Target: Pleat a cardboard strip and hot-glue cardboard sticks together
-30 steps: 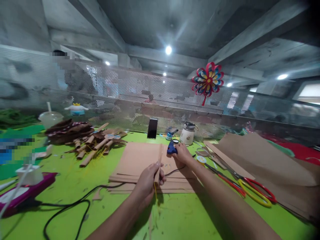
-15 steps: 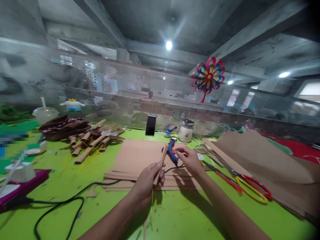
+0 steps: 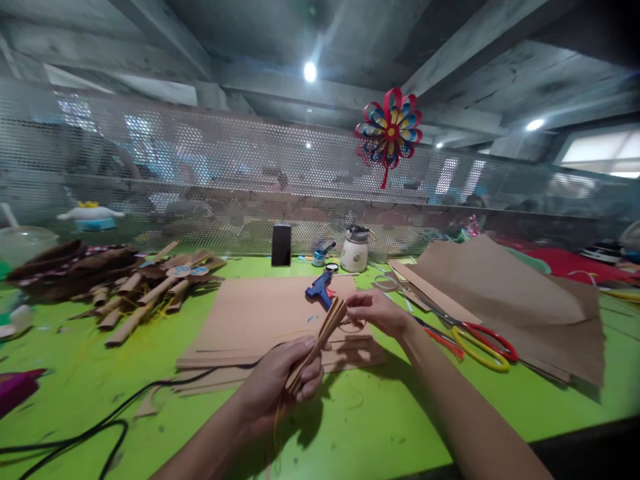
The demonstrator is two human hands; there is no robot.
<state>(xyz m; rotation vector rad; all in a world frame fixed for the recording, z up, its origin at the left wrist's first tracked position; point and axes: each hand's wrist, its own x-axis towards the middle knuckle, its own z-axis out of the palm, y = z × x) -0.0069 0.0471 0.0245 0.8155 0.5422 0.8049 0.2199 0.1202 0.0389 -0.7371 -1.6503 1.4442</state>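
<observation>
My left hand (image 3: 283,383) is closed round the lower end of a folded brown paper strip (image 3: 320,337), which tilts up to the right. My right hand (image 3: 375,312) pinches the strip's upper end. A blue glue gun (image 3: 320,288) lies on the stack of brown paper sheets (image 3: 250,317) just behind my right hand, not held. A thin yellow thread hangs below my left hand.
Red-and-yellow scissors (image 3: 470,337) lie to the right beside large brown sheets (image 3: 500,293). A pile of rolled paper pieces (image 3: 145,293) sits at the left. A black cable (image 3: 90,433) crosses the green table. A phone (image 3: 281,245), a white jar (image 3: 354,253) and a mesh screen stand behind.
My right hand has let go of the glue gun, which now lies on the sheets, and has come to the strip's top end. The strip has tilted to the right.
</observation>
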